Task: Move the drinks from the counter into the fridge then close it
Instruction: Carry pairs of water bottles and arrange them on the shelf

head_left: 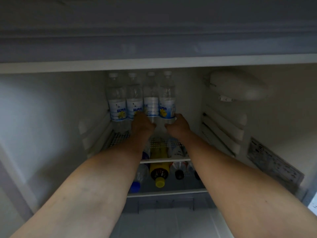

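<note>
Both my arms reach into the open fridge. Several clear water bottles with blue-and-white labels stand in a row at the back of the wire shelf (120, 135). My left hand (142, 124) is closed around the lower part of the third bottle (151, 100). My right hand (178, 125) grips the base of the rightmost bottle (167, 100). The two bottles at the left (117, 102) stand free. All the bottles are upright and touch one another.
Under the wire shelf lie more drinks: a yellow bottle with a yellow cap (158, 170), a blue-capped bottle (137, 182) and dark-capped bottles (179, 172). A thermostat housing (236, 86) and shelf rails (223, 127) line the right wall. A solid shelf (154, 63) closes the space above.
</note>
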`<control>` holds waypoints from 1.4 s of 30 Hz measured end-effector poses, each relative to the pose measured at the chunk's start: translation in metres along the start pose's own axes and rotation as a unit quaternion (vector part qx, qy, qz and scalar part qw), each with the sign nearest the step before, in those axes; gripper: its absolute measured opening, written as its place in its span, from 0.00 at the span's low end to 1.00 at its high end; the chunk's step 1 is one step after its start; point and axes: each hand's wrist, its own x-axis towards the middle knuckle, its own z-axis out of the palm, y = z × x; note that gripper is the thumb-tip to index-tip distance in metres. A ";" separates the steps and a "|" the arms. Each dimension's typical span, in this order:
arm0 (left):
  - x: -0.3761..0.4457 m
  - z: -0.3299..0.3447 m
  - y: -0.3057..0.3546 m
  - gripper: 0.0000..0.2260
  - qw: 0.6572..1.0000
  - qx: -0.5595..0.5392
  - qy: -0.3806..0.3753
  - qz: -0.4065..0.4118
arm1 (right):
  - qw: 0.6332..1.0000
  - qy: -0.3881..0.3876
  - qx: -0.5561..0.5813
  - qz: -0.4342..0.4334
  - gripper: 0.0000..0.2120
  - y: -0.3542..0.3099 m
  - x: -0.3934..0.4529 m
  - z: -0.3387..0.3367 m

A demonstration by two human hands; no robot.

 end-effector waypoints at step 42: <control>-0.054 -0.010 0.001 0.12 0.973 -0.157 0.136 0.097 | 0.995 0.096 -0.010 -0.035 0.14 -0.020 -0.044 -0.009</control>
